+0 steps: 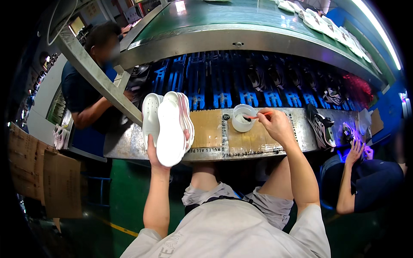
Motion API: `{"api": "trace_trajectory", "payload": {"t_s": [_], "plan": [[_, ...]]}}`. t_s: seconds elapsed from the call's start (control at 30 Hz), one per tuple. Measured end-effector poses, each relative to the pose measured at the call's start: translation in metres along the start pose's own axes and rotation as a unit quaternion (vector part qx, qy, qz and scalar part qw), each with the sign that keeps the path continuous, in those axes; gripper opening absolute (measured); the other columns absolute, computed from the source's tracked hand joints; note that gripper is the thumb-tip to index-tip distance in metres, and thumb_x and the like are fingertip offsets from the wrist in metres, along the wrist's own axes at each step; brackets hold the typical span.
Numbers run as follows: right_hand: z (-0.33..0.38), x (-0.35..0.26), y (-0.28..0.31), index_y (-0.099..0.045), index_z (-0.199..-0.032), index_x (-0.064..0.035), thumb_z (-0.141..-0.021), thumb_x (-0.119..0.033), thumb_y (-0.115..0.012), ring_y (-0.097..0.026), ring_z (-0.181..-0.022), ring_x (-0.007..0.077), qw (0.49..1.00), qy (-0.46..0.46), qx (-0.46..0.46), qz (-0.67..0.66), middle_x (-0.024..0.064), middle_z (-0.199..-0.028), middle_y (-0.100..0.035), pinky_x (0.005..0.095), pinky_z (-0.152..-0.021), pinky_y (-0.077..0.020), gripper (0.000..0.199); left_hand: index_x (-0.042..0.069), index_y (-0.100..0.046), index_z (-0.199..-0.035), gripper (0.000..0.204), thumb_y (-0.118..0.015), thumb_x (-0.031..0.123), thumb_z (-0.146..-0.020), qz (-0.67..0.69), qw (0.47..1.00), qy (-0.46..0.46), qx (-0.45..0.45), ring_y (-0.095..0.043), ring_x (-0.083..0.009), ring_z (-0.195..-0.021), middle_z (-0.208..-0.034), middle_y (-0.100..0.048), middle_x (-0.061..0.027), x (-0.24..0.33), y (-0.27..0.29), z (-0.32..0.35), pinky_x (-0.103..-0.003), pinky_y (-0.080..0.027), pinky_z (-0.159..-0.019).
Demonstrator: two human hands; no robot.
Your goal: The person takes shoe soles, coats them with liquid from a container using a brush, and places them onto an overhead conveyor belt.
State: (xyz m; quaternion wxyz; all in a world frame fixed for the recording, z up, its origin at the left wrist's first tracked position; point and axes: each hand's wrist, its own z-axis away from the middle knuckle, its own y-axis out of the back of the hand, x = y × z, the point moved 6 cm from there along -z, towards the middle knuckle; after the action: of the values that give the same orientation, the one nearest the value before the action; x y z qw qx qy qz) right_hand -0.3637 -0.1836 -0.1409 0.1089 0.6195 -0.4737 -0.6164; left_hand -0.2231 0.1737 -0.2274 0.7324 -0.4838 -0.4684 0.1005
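Observation:
My left hand (153,154) is closed around several white shoe soles (171,134), held upright side by side above the bench's near edge. One sole faces me with its smooth white surface; another beside it shows small holes, and a pinkish edge shows at the right. Between the fingers of my right hand (278,128) is a brush with a red handle (263,114). Its dark bristle end is inside a translucent white cup (241,124) on the bench. White contents show in the cup, though I cannot tell what they are.
Brown cardboard and tape cover part of the metal bench (122,144). Behind it runs a rack of blue holders (221,96), some with shoes, below a green conveyor (223,17). A dark shoe (320,127) stands at right. Co-workers (88,81) are on both sides.

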Motion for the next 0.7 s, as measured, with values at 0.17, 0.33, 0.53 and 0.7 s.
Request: {"api": "trace_trajectory", "payload": {"t_s": [0.17,0.33,0.53,0.7], "plan": [[-0.002,-0.002,-0.006,-0.076,-0.1,-0.0037,-0.095,-0.021,-0.069,-0.071,-0.069,0.0291,0.999,0.011,0.013,-0.038,0.0176,-0.08,-0.073,0.0346,-0.065,-0.0525,0.02,0.004,-0.021,-0.163,0.089,-0.048,0.057,-0.097,0.174,0.978,0.05,-0.107,-0.049,-0.0548,-0.133,-0.157,-0.029,-0.0402,-0.028,-0.001,0.023,-0.062,-0.05,-0.101],[0.016,-0.002,0.004,-0.076,-0.106,-0.0042,-0.098,-0.015,-0.068,-0.071,-0.078,0.017,0.991,0.028,0.042,-0.121,0.0103,-0.09,-0.076,0.0285,-0.07,-0.0524,0.016,0.003,-0.028,-0.16,0.096,-0.072,0.045,-0.085,0.004,0.994,0.024,-0.109,-0.055,-0.0515,-0.129,-0.149,-0.047,-0.0315,-0.03,-0.038,0.021,-0.056,-0.05,-0.108],[0.043,-0.043,-0.006,-0.075,-0.109,0.0026,-0.097,-0.006,-0.065,-0.069,-0.091,0.0154,0.939,0.103,-0.082,-0.319,0.0112,-0.099,-0.076,0.0293,-0.083,-0.0538,0.017,0.002,-0.026,-0.159,0.106,-0.087,0.034,-0.079,-0.072,0.982,0.088,-0.154,-0.051,-0.0271,-0.137,-0.149,-0.05,-0.0146,-0.041,-0.044,0.011,-0.04,-0.043,-0.115],[0.047,-0.069,-0.014,-0.076,-0.107,-0.0031,-0.092,-0.002,-0.07,-0.065,-0.085,0.0193,0.947,0.209,-0.083,-0.23,0.0073,-0.096,-0.076,0.031,-0.077,-0.0511,0.016,0.002,-0.019,-0.161,0.115,-0.09,0.038,-0.077,-0.113,0.966,0.138,-0.186,-0.045,-0.0252,-0.143,-0.152,-0.045,-0.0122,-0.054,-0.054,0.007,-0.038,-0.039,-0.118]]}}
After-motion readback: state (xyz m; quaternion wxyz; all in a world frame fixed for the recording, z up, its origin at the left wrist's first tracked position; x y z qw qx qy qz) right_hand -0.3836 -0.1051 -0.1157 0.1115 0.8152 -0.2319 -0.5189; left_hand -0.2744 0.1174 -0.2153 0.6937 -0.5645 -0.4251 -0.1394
